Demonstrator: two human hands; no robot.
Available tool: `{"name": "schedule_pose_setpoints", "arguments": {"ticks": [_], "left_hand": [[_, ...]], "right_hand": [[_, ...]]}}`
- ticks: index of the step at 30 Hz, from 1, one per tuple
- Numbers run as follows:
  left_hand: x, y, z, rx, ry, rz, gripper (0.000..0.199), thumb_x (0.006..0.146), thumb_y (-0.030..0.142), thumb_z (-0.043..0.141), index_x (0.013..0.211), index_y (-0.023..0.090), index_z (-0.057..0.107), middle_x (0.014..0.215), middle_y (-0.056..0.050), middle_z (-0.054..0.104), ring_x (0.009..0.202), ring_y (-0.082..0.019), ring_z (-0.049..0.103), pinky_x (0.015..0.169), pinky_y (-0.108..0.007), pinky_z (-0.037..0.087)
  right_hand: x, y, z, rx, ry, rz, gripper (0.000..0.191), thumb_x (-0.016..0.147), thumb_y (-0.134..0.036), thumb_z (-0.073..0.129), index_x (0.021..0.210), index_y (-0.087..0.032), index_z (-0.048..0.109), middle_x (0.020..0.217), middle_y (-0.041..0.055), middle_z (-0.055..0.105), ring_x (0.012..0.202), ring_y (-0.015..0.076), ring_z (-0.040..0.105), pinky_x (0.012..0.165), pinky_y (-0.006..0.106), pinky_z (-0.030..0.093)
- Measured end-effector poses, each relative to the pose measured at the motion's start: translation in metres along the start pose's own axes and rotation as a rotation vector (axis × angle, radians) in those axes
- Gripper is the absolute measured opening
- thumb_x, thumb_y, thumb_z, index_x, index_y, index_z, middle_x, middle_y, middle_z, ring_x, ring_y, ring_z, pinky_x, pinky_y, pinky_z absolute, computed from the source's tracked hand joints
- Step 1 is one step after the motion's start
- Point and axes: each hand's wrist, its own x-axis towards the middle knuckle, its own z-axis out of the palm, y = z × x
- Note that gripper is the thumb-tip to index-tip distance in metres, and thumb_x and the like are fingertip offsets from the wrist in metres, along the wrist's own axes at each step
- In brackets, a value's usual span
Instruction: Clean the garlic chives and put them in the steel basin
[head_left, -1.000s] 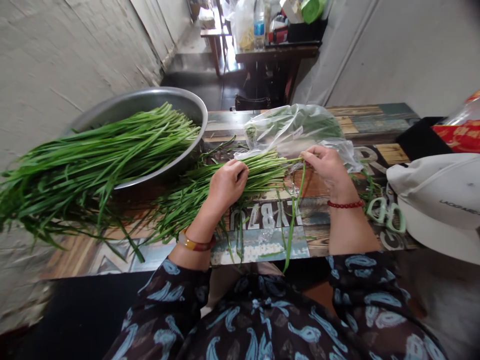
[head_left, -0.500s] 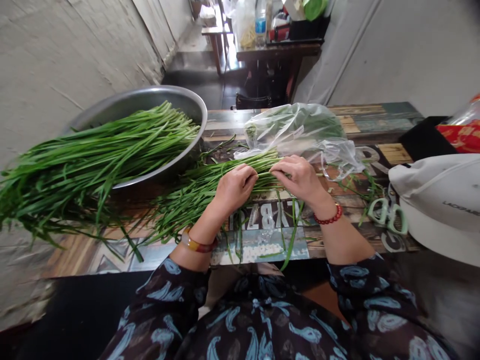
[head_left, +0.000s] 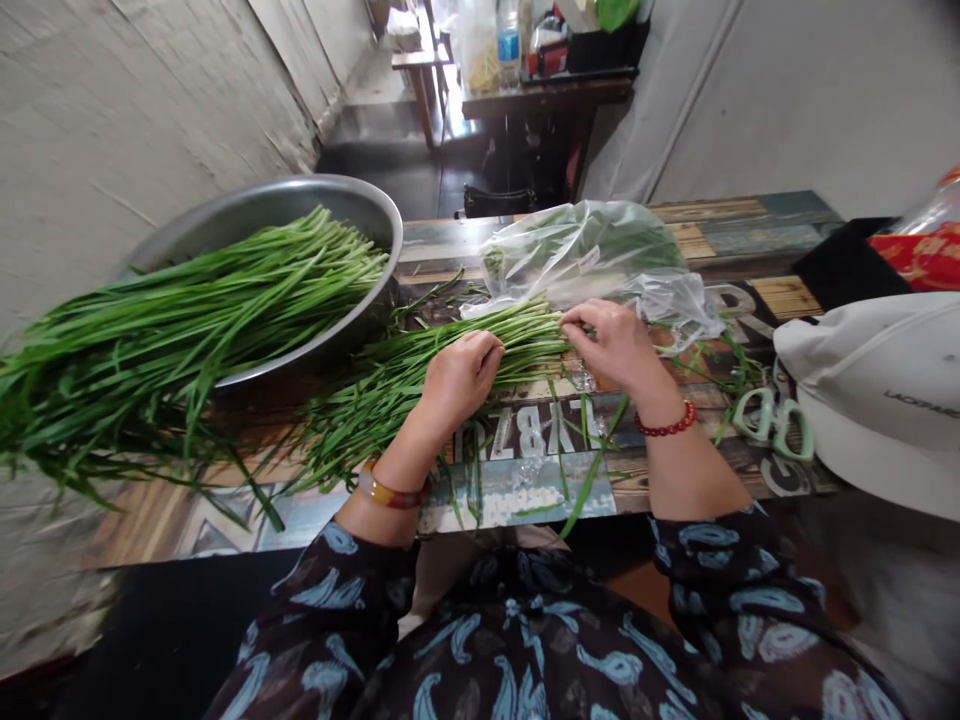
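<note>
A loose pile of long green stalks (head_left: 382, 385) lies on the patterned table, pale ends to the right. Over the pile's middle my left hand (head_left: 466, 372) is closed, fingers curled; what it grips is hidden. My right hand (head_left: 606, 340) is at the pale ends, thumb and fingertips pinched together; anything between them is too small to name. Behind the hands sits a clear plastic bag (head_left: 592, 250) with more greens inside. To the left, a big metal bowl (head_left: 375, 200) holds a thick bunch of greens (head_left: 225, 290) whose leaves hang over its rim.
Green-handled scissors (head_left: 772, 420) lie at the right beside a white cap (head_left: 877, 400). A black box (head_left: 832, 265) and a red package (head_left: 919, 255) are beyond the cap. Loose stems lie near the front edge (head_left: 592, 480). A bottle (head_left: 508, 50) stands on a farther table.
My right hand has moved slightly right, away from my left hand, widening the space between them. The whole view has shifted a little.
</note>
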Motion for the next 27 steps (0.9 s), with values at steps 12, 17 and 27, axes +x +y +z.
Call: {"name": "schedule_pose_setpoints", "arguments": {"ticks": [12,17,27], "left_hand": [[-0.004,0.011,0.008,0.047,-0.052,0.042,0.022,0.1,0.028,0.045,0.091,0.019,0.064,0.088,-0.007,0.07,0.082,-0.02,0.064,0.071,-0.03,0.043],[-0.003,0.006,0.004,0.021,-0.029,0.032,0.025,0.101,0.029,0.044,0.09,0.019,0.064,0.087,-0.007,0.071,0.079,-0.019,0.063,0.071,-0.03,0.043],[0.0,0.0,-0.008,-0.026,0.094,-0.008,0.031,0.1,0.033,0.045,0.079,0.019,0.062,0.077,-0.005,0.066,0.073,-0.017,0.059,0.068,-0.029,0.04]], "right_hand": [[-0.003,-0.017,0.016,-0.239,0.108,-0.021,0.022,0.095,-0.024,0.053,0.081,-0.022,0.07,0.083,0.0071,0.07,0.082,0.0229,0.061,0.075,0.036,0.04],[0.0,-0.001,0.001,-0.141,0.193,0.094,0.02,0.089,-0.019,0.053,0.077,-0.022,0.069,0.083,0.0078,0.071,0.082,0.0232,0.063,0.077,0.037,0.045],[0.002,-0.001,-0.013,0.088,0.009,-0.035,0.023,0.094,-0.028,0.055,0.086,-0.022,0.075,0.089,0.0061,0.073,0.086,0.0219,0.067,0.081,0.037,0.049]]}}
